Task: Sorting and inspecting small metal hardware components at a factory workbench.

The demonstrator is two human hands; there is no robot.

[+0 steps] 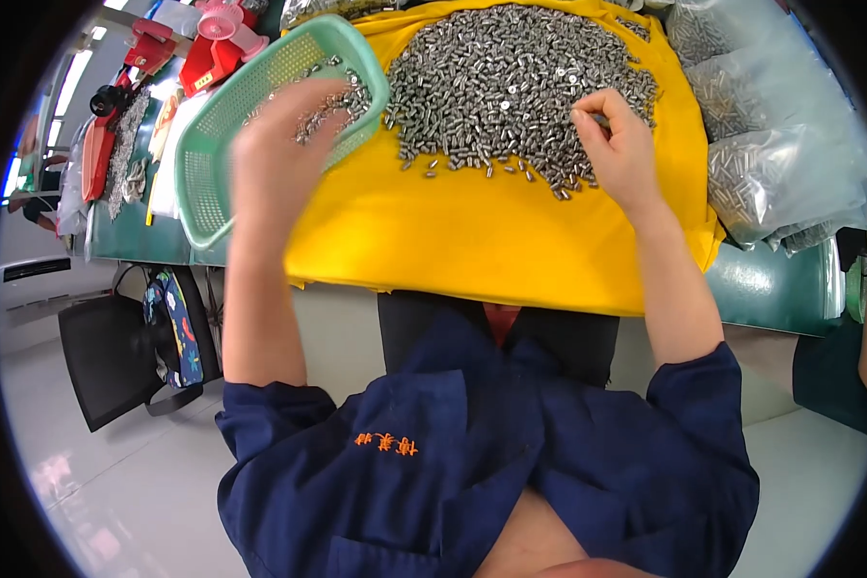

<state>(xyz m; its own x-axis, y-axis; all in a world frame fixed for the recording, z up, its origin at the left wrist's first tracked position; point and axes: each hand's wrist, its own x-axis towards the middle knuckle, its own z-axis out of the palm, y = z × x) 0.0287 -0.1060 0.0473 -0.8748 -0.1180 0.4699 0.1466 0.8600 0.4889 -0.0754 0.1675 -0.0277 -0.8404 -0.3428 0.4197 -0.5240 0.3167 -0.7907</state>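
A big heap of small grey metal cylinders (511, 82) lies on a yellow cloth (472, 241) spread over the table. My left hand (279, 144) hovers over a mint-green plastic mesh basket (207, 159), blurred, with small metal pieces dropping from its fingers into the basket. The basket sits tilted at the cloth's left edge with some pieces inside. My right hand (618, 144) rests at the heap's right front edge, fingers pinched on a few pieces.
Clear plastic bags of the same metal parts (771, 164) lie at the right. Red and pink plastic items (207, 39) and another pile of parts are at the far left. A black bag (125, 356) stands on the floor by the green table (780, 289).
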